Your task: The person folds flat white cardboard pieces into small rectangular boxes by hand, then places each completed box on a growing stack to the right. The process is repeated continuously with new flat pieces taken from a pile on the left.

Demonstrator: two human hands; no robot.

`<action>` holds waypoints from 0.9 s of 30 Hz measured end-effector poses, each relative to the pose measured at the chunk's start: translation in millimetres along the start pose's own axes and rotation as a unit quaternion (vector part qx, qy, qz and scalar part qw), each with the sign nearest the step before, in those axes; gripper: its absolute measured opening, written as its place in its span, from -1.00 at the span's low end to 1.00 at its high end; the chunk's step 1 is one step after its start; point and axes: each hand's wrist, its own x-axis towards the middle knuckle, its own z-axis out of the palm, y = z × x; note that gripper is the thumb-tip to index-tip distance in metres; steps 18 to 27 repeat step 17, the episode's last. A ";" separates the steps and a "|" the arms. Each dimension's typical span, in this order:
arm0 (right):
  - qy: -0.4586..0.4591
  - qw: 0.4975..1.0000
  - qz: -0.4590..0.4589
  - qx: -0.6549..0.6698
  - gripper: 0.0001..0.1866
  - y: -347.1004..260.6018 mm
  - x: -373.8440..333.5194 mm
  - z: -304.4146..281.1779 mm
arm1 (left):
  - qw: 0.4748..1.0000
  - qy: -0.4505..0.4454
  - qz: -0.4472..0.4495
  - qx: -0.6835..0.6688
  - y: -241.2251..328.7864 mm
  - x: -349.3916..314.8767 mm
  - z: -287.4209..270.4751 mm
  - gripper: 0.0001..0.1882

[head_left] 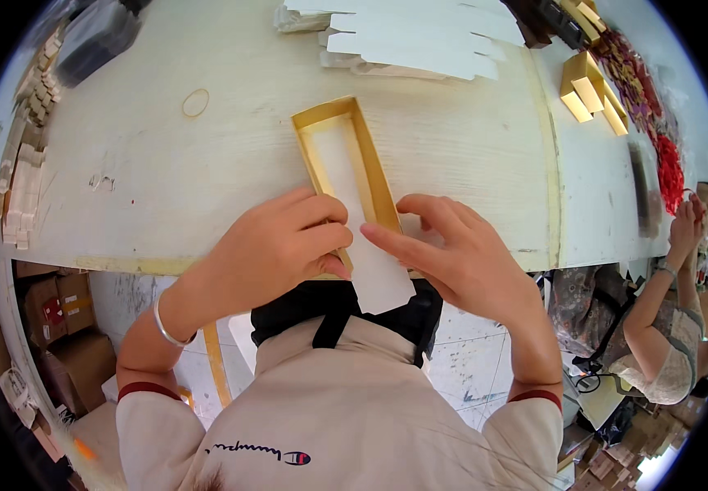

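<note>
A long, narrow gold cardboard box [378, 184] lies at the table's near edge, its open top facing up. Inside it is white, and a white flap [383, 282] sticks out of its near end, past the table edge toward my lap. My left hand [288, 237] is closed on the near end of the box's left wall, with fingers bent and the thumb low. My right hand [460, 254] is at the right wall with fingers apart. One of its fingers reaches over the wall onto the white inside, another rests by the outer side; its thumb is mostly hidden.
A stack of flat white cardboard blanks [419, 37] lies at the far side. A rubber band [195, 103] is at the far left. Folded gold box parts [591, 90] and red tassels [669, 172] are at the right, where another person [657, 327] works. Cardboard boxes [76, 360] stand below left.
</note>
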 end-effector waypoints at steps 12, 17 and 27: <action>0.114 0.992 -0.050 0.033 -0.69 15.7 26.0 28.5 | 0.990 0.105 0.032 0.087 -7.9 -5.5 10.5 -0.74; 0.114 0.992 0.013 0.049 -0.71 11.7 23.0 34.5 | 0.991 0.113 -0.062 0.032 5.7 -6.6 22.5 -0.85; 0.114 0.992 0.013 0.049 -0.71 11.7 23.0 34.5 | 0.991 0.113 -0.062 0.032 5.7 -6.6 22.5 -0.85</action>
